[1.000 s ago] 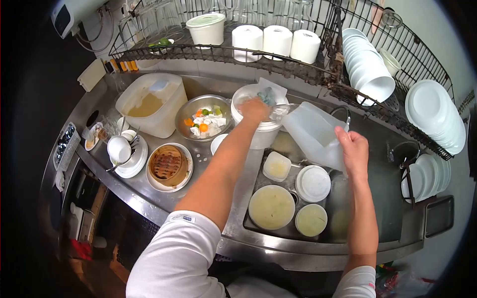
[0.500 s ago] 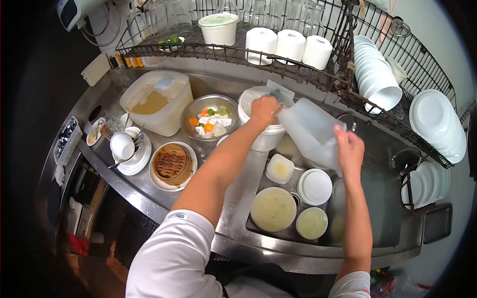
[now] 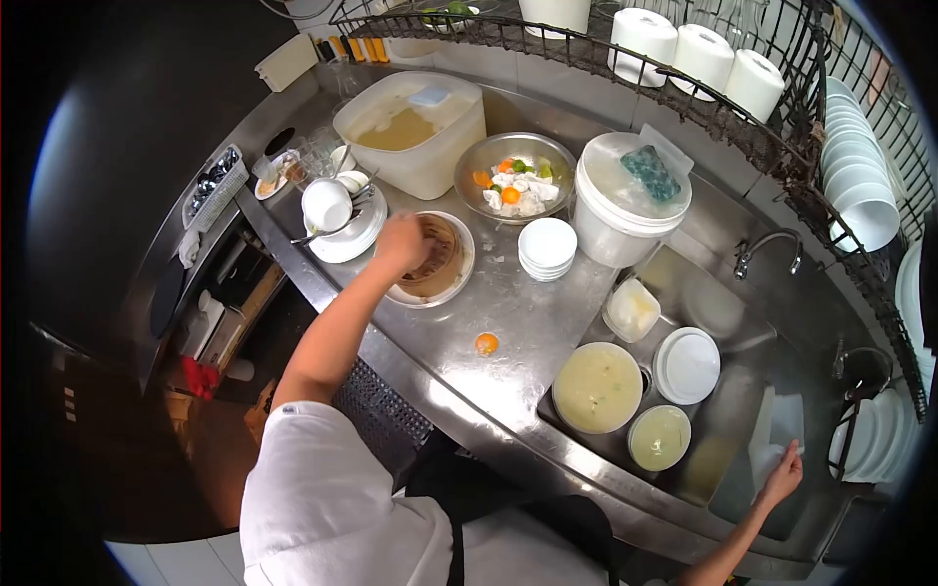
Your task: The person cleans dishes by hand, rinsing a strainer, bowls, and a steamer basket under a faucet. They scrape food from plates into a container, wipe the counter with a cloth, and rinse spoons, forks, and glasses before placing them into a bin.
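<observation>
Your left hand [image 3: 403, 240] reaches across the steel tabletop [image 3: 508, 322] to the bamboo steamer [image 3: 435, 256] on its white plate [image 3: 459, 278]; the fingers curl over the steamer's left rim, touching it, though I cannot tell whether the grip is clenched around it or only resting there. Your right hand [image 3: 782, 477] is far off to the right, at the near edge of the sink [image 3: 728, 430], fingers pressed against the pale plastic jug [image 3: 782, 430] that stands in the basin; whether that grip is closed on it I cannot tell either.

Judging from how things lie, the washing-up is barely under way. The sink holds a large bowl [image 3: 597, 388] and a smaller bowl [image 3: 660, 438], both with cloudy liquid in them, a stack of plates [image 3: 690, 364] and a square tub [image 3: 632, 309], none visibly rinsed. The steamer sits left of the sink, not yet in it. Farther left, a pile of dishes and cups [image 3: 337, 217] waits, and a small stack of saucers [image 3: 546, 246] stands by the white bucket [image 3: 625, 210], which has a sponge [image 3: 650, 172] on its lid. An orange scrap [image 3: 487, 343] lies on the tabletop near you.
</observation>
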